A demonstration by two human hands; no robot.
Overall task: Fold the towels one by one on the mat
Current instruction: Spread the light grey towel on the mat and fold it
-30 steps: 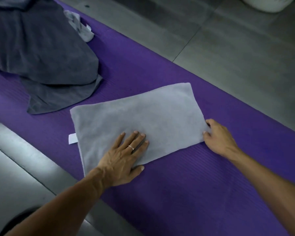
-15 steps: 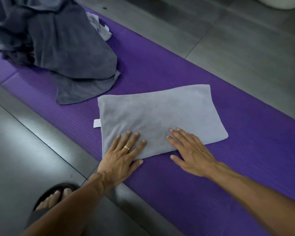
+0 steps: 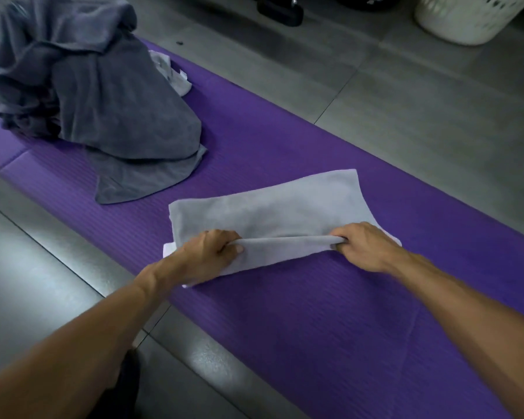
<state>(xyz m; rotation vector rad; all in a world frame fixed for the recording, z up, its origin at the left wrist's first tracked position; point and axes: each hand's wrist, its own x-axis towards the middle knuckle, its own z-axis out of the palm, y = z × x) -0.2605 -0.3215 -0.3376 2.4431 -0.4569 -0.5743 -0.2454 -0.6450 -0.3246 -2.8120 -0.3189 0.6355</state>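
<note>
The light grey towel [image 3: 285, 207] is soft matt cloth with a fine nap. The purple mat [image 3: 315, 313] looks like ribbed foam, matt. The dark grey heap [image 3: 109, 101] is duller cloth. Floor tiles [image 3: 421, 101] have a faint sheen; the white basket [image 3: 466, 16] is perforated plastic.

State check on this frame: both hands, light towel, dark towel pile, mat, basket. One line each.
left hand: gripping the light towel's near edge
right hand: gripping the same edge
light grey towel: partly folded, near edge lifted, rest on the mat
dark grey towels: unfolded, heaped
purple mat: flat on the floor
white basket: upright on the floor, off the mat
</note>
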